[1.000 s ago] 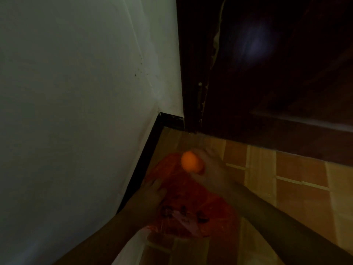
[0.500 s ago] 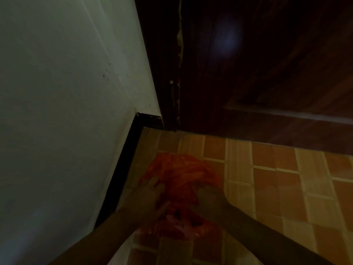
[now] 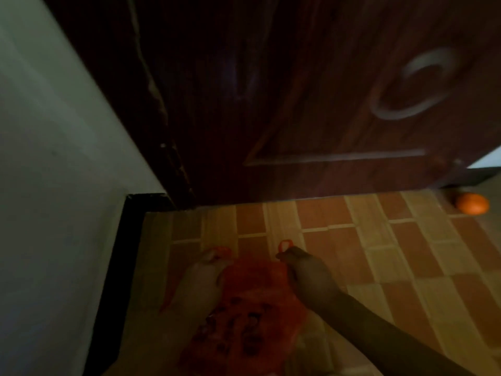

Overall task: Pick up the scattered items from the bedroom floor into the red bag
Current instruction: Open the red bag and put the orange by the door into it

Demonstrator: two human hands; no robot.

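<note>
Two hands hold the red bag (image 3: 252,308) on the tiled floor (image 3: 379,253), its length running toward the wooden door (image 3: 298,104). Left hand (image 3: 203,278) and right hand (image 3: 306,270) each pinch a thin handle loop. Crinkled plastic blurs; its near end is cut off. One round orange ball (image 3: 472,203) lies far right.

Thin crinkled plastic red bag (image 3: 252,316), glossy dark wood door (image 3: 311,99), smooth tiled floor (image 3: 379,267)

Dim room — pale wall (image 3: 54,158), dark wooden door (image 3: 298,90), brick-patterned floor (image 3: 406,267), black skirting (image 3: 119,267).
</note>
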